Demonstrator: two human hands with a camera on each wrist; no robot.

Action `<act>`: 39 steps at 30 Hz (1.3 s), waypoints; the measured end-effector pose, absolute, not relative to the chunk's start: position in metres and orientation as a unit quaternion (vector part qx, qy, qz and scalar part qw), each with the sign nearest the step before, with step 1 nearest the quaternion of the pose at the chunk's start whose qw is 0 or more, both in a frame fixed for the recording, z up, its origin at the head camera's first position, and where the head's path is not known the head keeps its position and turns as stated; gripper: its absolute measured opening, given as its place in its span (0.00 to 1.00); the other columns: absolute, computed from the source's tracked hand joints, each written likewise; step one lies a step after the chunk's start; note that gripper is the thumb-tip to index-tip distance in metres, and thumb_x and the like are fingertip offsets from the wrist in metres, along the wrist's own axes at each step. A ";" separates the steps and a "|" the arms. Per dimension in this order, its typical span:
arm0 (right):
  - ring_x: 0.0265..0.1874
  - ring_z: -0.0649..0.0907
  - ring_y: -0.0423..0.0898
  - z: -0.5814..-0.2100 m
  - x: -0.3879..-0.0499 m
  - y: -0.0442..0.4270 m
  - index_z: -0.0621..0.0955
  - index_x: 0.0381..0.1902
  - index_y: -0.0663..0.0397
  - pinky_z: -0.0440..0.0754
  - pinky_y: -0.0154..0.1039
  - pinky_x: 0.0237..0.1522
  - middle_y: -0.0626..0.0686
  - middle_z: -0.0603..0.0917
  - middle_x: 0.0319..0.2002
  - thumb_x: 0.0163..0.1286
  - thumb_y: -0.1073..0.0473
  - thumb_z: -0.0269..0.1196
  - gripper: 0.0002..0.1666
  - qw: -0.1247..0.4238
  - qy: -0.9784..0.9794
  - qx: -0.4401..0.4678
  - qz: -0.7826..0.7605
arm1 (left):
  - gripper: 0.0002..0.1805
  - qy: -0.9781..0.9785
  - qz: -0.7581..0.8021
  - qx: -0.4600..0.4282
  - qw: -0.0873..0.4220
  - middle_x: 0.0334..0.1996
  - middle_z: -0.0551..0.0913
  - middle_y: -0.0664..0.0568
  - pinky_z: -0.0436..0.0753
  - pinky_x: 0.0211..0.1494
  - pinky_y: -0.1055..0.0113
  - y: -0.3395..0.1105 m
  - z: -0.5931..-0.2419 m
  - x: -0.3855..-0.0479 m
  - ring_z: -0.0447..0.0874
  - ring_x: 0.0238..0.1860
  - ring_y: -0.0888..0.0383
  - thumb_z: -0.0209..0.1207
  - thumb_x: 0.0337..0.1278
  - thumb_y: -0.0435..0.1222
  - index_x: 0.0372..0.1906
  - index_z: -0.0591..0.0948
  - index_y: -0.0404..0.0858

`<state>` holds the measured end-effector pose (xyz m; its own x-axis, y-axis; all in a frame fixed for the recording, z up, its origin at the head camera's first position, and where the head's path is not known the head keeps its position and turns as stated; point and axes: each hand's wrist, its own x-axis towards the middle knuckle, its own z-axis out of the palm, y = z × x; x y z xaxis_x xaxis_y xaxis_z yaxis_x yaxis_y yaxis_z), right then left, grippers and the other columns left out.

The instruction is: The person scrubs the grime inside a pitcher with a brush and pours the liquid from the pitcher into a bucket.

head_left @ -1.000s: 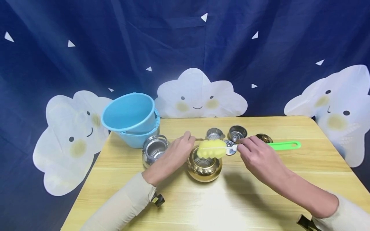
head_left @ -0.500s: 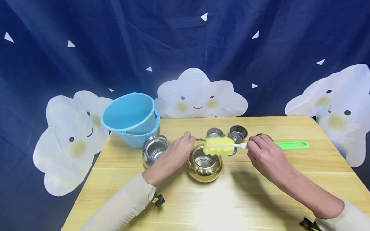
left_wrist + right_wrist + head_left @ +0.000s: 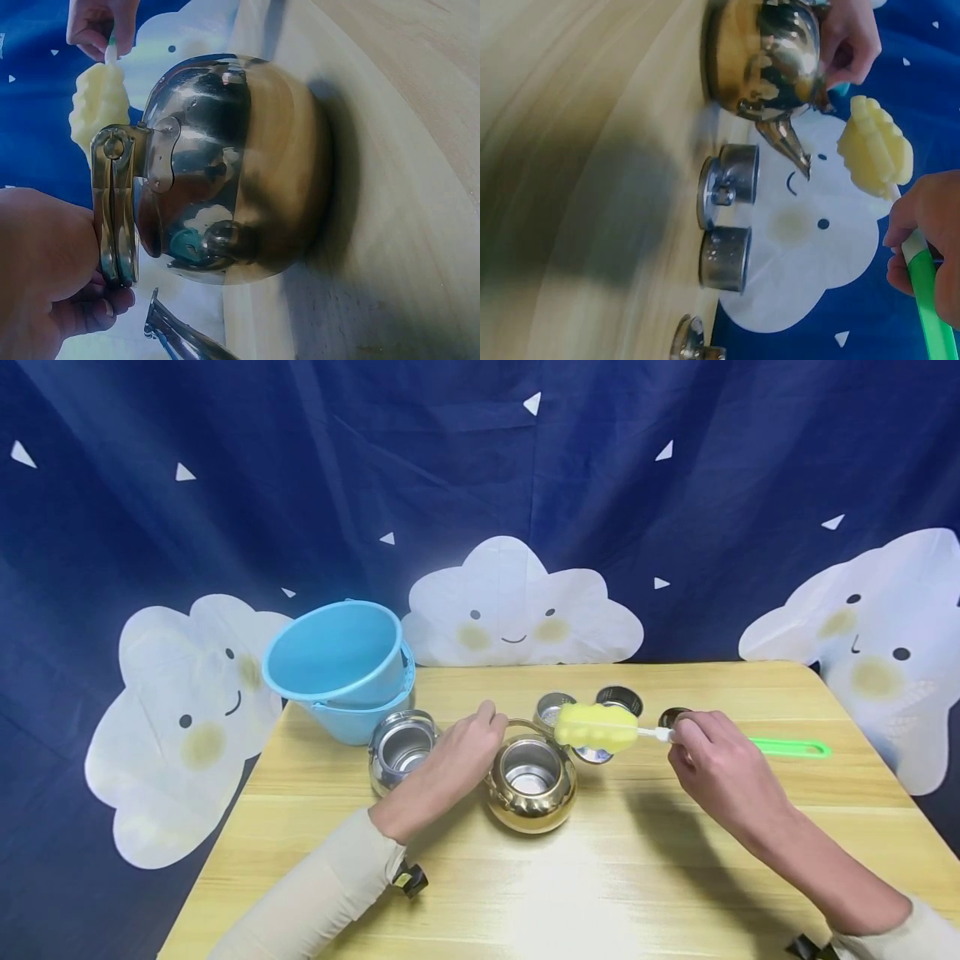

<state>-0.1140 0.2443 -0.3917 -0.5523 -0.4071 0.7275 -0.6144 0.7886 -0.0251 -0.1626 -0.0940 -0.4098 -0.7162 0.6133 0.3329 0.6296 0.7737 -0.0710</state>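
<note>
A gold teapot (image 3: 532, 814) stands lidless on the table, its steel inside visible. My left hand (image 3: 467, 750) grips the teapot's raised metal handle (image 3: 114, 210), thumb and fingers around it in the left wrist view. The right hand (image 3: 723, 764) holds a sponge brush by its green handle (image 3: 924, 289). Its yellow sponge head (image 3: 596, 727) hangs in the air, above and to the right of the teapot's mouth and apart from it. In the right wrist view, the teapot's spout (image 3: 786, 142) points toward the back of the table.
A silver teapot (image 3: 381, 764) stands beside the left hand. Stacked blue buckets (image 3: 337, 693) are behind it. Two steel strainers (image 3: 726, 259), a silver lid (image 3: 595, 756) and a darker lid (image 3: 672, 716) lie at the back, partly behind the brush. A blue curtain (image 3: 465, 460) hangs behind.
The right hand has moved to the right with the sponge brush, so the sponge head has left the space over the teapot's mouth. The left hand and teapot have stayed put.
</note>
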 end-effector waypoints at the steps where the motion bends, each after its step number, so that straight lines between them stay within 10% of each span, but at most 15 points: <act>1: 0.33 0.82 0.55 -0.393 -0.114 0.246 0.74 0.27 0.60 0.81 0.47 0.36 0.55 0.82 0.29 0.57 0.72 0.53 0.05 0.372 -0.870 0.291 0.142 | 0.08 -0.926 -0.023 -0.336 0.171 0.32 0.74 0.49 0.80 0.22 0.77 -0.094 -0.410 -0.163 0.75 0.23 0.61 0.55 0.66 0.21 0.44 0.82 0.29; 39: 0.27 0.80 0.51 -0.458 -0.116 0.313 0.79 0.26 0.57 0.80 0.42 0.26 0.56 0.85 0.27 0.38 0.77 0.76 0.20 0.303 -0.921 0.163 0.184 | 0.09 -0.929 -0.025 -0.331 0.163 0.33 0.75 0.49 0.80 0.23 0.78 -0.094 -0.408 -0.161 0.76 0.23 0.61 0.55 0.68 0.22 0.47 0.83 0.29</act>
